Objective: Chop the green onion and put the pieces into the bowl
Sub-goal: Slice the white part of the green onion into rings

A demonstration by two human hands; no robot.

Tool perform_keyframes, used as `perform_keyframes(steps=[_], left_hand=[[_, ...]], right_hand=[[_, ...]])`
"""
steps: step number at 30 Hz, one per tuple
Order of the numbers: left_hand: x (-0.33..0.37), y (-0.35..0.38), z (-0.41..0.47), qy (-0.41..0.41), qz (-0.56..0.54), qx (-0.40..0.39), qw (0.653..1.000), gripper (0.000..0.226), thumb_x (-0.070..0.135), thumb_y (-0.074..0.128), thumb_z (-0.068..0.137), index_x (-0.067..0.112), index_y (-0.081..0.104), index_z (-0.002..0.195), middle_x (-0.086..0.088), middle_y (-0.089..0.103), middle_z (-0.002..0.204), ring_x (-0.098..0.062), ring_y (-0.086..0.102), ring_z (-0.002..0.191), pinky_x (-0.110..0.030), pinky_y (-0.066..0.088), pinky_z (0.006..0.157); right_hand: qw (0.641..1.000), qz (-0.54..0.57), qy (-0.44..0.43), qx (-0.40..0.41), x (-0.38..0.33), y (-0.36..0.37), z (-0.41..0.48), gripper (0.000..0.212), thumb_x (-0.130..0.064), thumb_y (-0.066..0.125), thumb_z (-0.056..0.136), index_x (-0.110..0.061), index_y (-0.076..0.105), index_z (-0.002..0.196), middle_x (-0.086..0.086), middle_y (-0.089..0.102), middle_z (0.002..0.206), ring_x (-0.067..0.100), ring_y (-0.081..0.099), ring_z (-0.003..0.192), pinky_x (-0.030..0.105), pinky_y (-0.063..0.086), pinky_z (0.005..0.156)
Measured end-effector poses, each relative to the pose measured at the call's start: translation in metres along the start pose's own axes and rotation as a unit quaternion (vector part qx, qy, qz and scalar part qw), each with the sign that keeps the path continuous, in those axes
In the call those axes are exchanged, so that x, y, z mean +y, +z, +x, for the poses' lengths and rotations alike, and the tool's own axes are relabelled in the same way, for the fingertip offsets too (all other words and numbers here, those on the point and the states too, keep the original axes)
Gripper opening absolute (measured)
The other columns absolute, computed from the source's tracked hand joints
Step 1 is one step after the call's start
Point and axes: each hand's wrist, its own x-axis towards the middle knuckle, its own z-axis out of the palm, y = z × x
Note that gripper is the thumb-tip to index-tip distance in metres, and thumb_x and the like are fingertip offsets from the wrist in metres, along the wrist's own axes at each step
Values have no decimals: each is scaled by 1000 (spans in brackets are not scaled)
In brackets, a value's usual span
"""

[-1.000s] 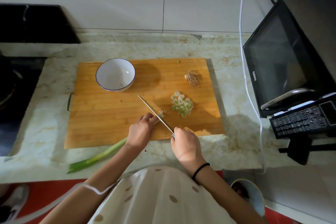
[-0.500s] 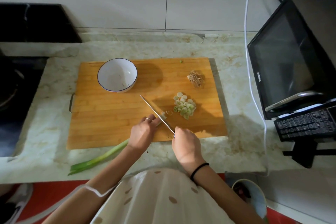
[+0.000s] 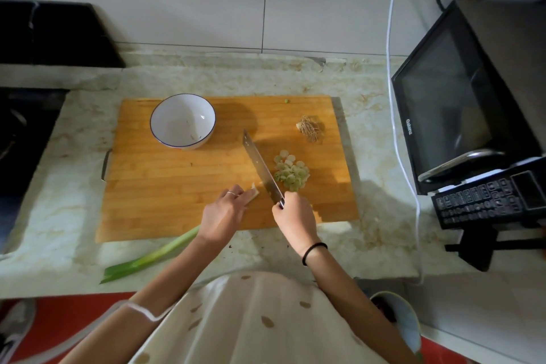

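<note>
Green onion (image 3: 165, 251) lies in a long slanted line in the head view. Its dark leafy tip is on the countertop (image 3: 74, 156), past the near edge of the cutting board (image 3: 177, 186) and toward the left. From there the stalk runs up and to the right onto the board, where it goes under the left hand (image 3: 224, 213). That hand lies on top of the stalk and holds it down, with its fingers bent over it. The pale cut end pokes out just past the fingertips. The right hand (image 3: 295, 216) is closed around the handle of the knife (image 3: 261, 168), close to the board's near edge. The blade points away from the person and a bit to the left, so it crosses the line of the onion. It sits just to the right of the cut end, between that end and the pile of slices (image 3: 291, 171). It is not clear if the blade's edge is touching the board. The next cut likely needs the blade to come down on the short bit of stalk left of it, close to the left fingertips, so those fingers are at risk. The bowl (image 3: 180, 118) stands by the far left corner of the board, well apart from the pile. Only a few small specks show inside it, so moving the pieces in is not yet done. A root clump (image 3: 308, 128) lies near the far right corner.
</note>
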Motion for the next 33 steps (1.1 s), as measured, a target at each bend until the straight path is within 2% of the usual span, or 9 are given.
perform_keyframes(steps=[4,7,10,13,16,18,24,29,33], left_hand=[[-1,0,-2,25,1,9,1000,53,5,77,68,23,62,115,-3,62,95,-23,60,72,-25,42,31],[-3,-1,-5,19,1,2,1000,52,3,72,71,24,61,118,-3,63,102,-25,63,74,-30,48,35],[-4,0,-5,-7,-1,-13,1000,46,5,62,81,25,59,122,-4,62,112,-28,63,81,-35,53,46],[-4,0,-5,-12,-2,-16,1000,43,9,58,86,27,56,125,-3,60,115,-27,63,84,-35,51,49],[-4,1,-6,-12,0,-25,1000,46,8,55,87,28,53,128,-2,58,118,-26,61,88,-37,52,52],[-6,2,-6,-14,6,-26,1000,48,7,54,87,29,52,129,-1,57,119,-25,61,89,-36,52,52],[-6,4,-5,-17,5,-23,1000,43,9,55,88,28,54,127,-1,57,118,-24,62,87,-33,50,48],[-4,3,-6,-15,2,-15,1000,45,6,57,85,27,56,125,-2,60,113,-25,62,83,-29,40,45],[-2,-1,-7,-14,-1,-15,1000,46,3,56,84,24,57,125,-4,60,112,-27,62,83,-32,45,46]], right_hand=[[998,36,14,54,11,-12,-1,34,-11,50,84,-17,33,56,-3,38,52,12,37,45,23,21,40],[998,31,-5,52,13,-15,-6,37,-13,52,83,-18,29,53,-3,35,49,10,34,43,24,19,39],[999,-16,-35,22,12,-10,-15,38,-17,52,85,-19,31,54,-4,39,51,11,39,46,23,21,38],[994,-87,-67,6,14,-2,-23,35,-17,49,86,-18,30,57,-2,42,53,22,45,52,27,21,40],[989,-120,-84,3,16,-1,-26,24,-16,49,87,-15,38,65,7,59,67,29,56,65,26,28,49],[988,-126,-90,6,16,-2,-29,22,-17,49,88,-15,40,68,10,63,74,30,60,69,27,29,51],[987,-128,-93,6,17,-4,-32,23,-18,48,89,-17,39,68,9,64,77,29,60,72,26,28,53],[988,-125,-91,-3,15,-1,-33,39,-19,48,88,-21,24,57,9,62,77,29,58,72,27,28,54],[989,-123,-80,-1,14,-1,-33,39,-17,47,88,-21,24,57,7,59,72,29,56,70,27,28,53]])
